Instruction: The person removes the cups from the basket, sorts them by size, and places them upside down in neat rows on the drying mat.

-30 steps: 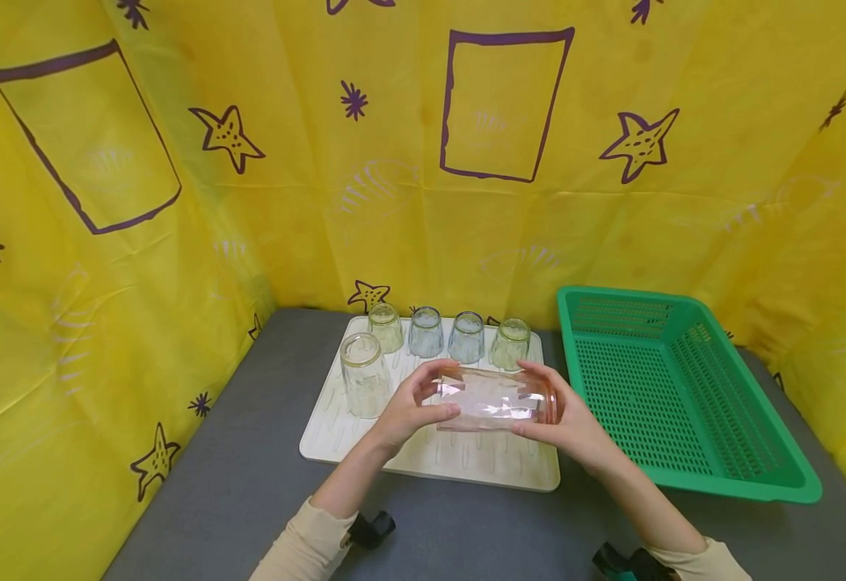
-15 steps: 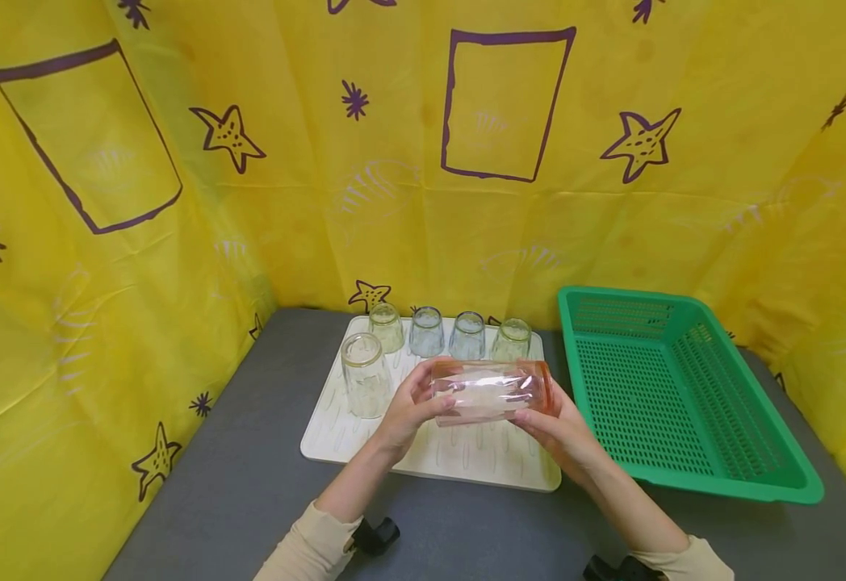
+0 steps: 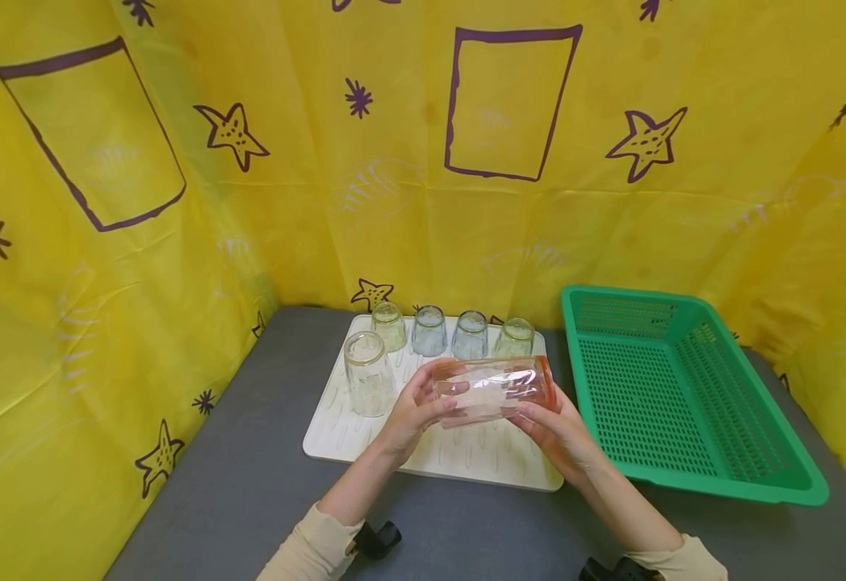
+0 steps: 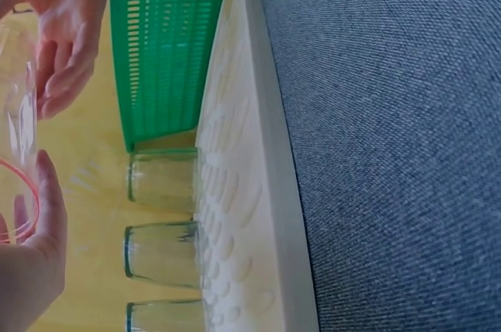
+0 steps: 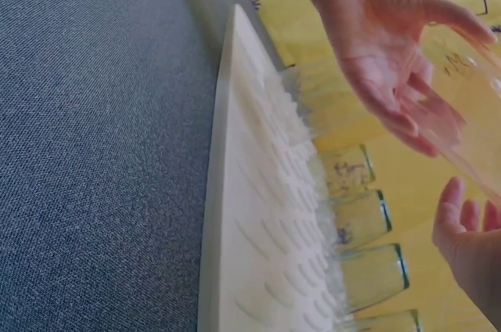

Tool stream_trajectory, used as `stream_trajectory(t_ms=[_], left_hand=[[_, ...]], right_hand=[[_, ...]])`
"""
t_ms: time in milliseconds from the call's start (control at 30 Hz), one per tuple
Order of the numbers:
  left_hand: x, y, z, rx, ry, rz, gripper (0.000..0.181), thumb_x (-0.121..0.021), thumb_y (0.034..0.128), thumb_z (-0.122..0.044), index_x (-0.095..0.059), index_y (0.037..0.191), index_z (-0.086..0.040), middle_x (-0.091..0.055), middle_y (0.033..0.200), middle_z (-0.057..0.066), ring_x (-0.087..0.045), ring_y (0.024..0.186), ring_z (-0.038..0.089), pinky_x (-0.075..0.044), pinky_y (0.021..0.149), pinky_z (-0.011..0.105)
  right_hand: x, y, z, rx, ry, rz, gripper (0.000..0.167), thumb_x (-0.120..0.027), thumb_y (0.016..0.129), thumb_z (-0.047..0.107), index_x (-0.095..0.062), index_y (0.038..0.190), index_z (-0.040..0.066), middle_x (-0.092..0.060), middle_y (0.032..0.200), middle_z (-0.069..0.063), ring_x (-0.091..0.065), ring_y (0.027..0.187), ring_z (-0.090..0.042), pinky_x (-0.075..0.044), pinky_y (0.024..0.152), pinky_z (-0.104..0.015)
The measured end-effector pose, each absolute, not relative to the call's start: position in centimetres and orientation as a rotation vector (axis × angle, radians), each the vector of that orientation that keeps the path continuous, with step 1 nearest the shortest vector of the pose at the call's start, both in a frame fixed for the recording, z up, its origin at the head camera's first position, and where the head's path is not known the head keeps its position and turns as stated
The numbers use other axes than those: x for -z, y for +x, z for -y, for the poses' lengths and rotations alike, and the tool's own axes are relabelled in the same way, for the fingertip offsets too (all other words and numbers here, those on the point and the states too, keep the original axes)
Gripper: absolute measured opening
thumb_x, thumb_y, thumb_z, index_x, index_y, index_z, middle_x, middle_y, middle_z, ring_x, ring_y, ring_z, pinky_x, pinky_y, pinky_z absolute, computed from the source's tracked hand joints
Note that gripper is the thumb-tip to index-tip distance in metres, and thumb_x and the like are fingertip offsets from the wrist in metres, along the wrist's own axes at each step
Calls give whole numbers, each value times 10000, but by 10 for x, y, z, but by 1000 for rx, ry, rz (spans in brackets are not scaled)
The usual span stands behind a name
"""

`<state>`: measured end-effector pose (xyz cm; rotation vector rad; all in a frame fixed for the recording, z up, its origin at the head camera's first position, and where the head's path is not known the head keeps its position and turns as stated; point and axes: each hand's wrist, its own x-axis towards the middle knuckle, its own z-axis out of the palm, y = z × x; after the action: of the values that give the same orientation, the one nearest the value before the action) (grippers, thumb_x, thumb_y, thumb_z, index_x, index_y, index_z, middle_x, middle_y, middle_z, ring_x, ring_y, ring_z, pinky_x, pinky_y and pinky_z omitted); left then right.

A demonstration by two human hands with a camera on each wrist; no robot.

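Observation:
A tall pink-tinted drinking glass (image 3: 496, 390) (image 4: 17, 105) (image 5: 470, 105) lies sideways in the air above the white drying tray (image 3: 466, 460), its orange rim to the right. My left hand (image 3: 414, 409) (image 5: 376, 42) holds its left end between thumb and fingers. At the rim end, my right hand (image 3: 564, 432) (image 4: 74, 27) holds the glass, thumb on the near side. Some right-hand fingers are hidden behind the glass in the head view. A tall clear glass (image 3: 369, 379) stands upside down on the tray, left of my left hand.
Several short tumblers, such as a blue one (image 3: 429, 332), stand upside down along the tray's back edge. A green perforated basket (image 3: 721, 482) sits right of the tray on the dark grey table (image 3: 249, 452). Yellow patterned cloth (image 3: 394, 226) hangs behind and at both sides.
The glass has risen slightly and turned in my hands, with its orange rim end now tilted higher. My right hand has shifted lower around the rim end. Tray and basket stay put.

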<state>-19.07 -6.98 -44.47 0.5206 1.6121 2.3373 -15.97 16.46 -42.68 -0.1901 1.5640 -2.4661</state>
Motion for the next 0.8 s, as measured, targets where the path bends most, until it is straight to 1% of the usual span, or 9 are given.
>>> stream_trajectory(t_ms=[100, 233, 333, 467, 533, 633, 800], left_hand=[[445, -190, 70, -2334, 516, -1605, 675, -717, 861, -194, -370, 1413, -22, -470, 1403, 147, -567, 1180, 231, -538, 879, 386], [446, -189, 71, -2315, 519, -1610, 676, -713, 863, -203, -371, 1418, -26, -473, 1393, 141, -557, 1204, 231, -530, 888, 368], [448, -188, 72, -2284, 526, -1636, 665, -711, 866, -216, -383, 1416, -35, -491, 1387, 137, -543, 1229, 232, -509, 900, 345], [450, -189, 73, -2257, 549, -1667, 663, -714, 873, -221, -388, 1412, -16, -486, 1411, 147, -499, 1282, 281, -454, 980, 378], [450, -188, 75, -2244, 550, -1713, 667, -721, 867, -217, -396, 1413, -16, -477, 1424, 142, -469, 1304, 297, -427, 1015, 394], [448, -186, 77, -2231, 550, -1800, 649, -722, 858, -176, -417, 1408, -15, -485, 1419, 149, -439, 1316, 312, -412, 1023, 404], [445, -182, 85, -2215, 600, -1983, 606, -731, 838, -79, -459, 1375, -16, -492, 1389, 167, -437, 1306, 314, -432, 1023, 410]], right_hand=[[425, -159, -163, 2477, -158, -1566, 615, -566, 934, 35, -235, 1450, 85, -480, 1307, -60, -576, 1133, -181, -496, 945, -338], [424, -160, -161, 2497, -158, -1552, 611, -563, 939, 56, -254, 1464, 101, -469, 1327, -43, -563, 1143, -174, -499, 943, -340], [425, -162, -161, 2516, -200, -1527, 545, -540, 956, 65, -307, 1444, 130, -489, 1323, -21, -566, 1138, -162, -494, 953, -356], [426, -164, -160, 2540, -249, -1502, 446, -517, 972, 69, -393, 1387, 177, -525, 1294, 0, -571, 1127, -152, -487, 965, -392], [427, -165, -160, 2547, -258, -1506, 423, -518, 972, 68, -414, 1367, 180, -526, 1276, -1, -564, 1115, -156, -491, 958, -401], [426, -166, -158, 2550, -225, -1533, 446, -538, 960, 74, -405, 1374, 173, -521, 1271, -6, -552, 1114, -172, -509, 933, -397], [422, -168, -154, 2510, -166, -1645, 547, -553, 942, 85, -316, 1435, 96, -524, 1244, -46, -557, 1106, -189, -513, 923, -390]])
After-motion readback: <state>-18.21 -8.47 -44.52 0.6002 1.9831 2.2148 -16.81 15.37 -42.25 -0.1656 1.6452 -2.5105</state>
